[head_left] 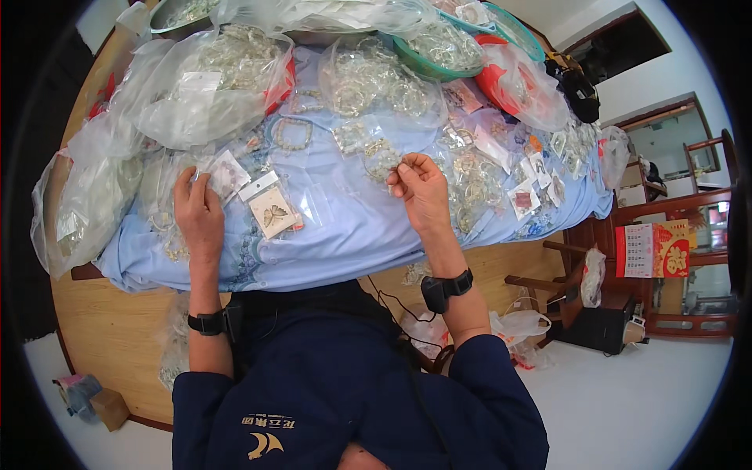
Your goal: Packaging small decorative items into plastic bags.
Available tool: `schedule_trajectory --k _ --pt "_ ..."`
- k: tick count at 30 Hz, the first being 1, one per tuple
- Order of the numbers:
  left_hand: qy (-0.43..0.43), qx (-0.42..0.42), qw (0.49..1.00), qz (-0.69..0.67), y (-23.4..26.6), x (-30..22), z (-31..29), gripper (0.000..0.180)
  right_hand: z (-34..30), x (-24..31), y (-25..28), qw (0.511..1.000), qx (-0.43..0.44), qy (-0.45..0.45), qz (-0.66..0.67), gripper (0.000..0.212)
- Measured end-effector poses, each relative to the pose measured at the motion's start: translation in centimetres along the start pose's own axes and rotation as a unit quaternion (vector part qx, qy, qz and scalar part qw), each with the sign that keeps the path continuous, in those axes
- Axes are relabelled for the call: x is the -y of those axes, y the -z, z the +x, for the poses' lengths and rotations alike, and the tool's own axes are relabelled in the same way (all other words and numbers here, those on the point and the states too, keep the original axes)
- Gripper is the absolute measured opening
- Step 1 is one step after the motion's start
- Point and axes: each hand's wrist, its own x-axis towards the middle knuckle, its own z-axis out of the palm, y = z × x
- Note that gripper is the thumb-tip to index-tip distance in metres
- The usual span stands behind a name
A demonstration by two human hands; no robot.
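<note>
My left hand [197, 211] reaches over clear plastic bags [166, 188] on the left of the table, its fingers loosely bent and a little apart. Beside it lies a small packet with a white card [229, 174]. Right of that is a clear packet with a butterfly-shaped ornament [274, 215] on a pale card. My right hand [423, 188] is closed in a pinch at the edge of a pale beaded bracelet [381, 159]. Another beaded bracelet [292, 134] lies on the blue cloth [337, 251] farther back, between the hands.
Large bags of bracelets [227, 70] crowd the back left. A green basket [439, 70] and a red container [521, 90] stand at the back right. Small carded packets [525, 198] and loose jewellery spread along the right. Cables and bags lie below the table edge, near a wooden chair [540, 282].
</note>
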Motion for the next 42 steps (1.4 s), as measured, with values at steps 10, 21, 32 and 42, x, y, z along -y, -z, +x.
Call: schedule_trajectory --k 10,21,32,42 --pt "-0.015 0.001 1.000 0.020 0.1 -0.1 0.0 0.019 -0.5 1.3 -0.1 1.000 -0.008 0.014 0.008 0.010" --pt "-0.002 0.000 1.000 0.003 0.2 -0.5 0.0 0.022 -0.9 1.4 -0.6 0.999 0.001 0.027 0.020 0.009" --pt "-0.086 0.013 0.994 0.065 0.9 -2.5 1.0 0.025 -4.6 -2.9 -1.5 0.979 0.006 0.054 -0.194 0.007" --pt "-0.103 0.037 0.988 0.105 1.9 -3.3 0.7 0.027 -4.4 -4.3 -2.6 0.948 -0.012 0.104 -0.301 0.013"
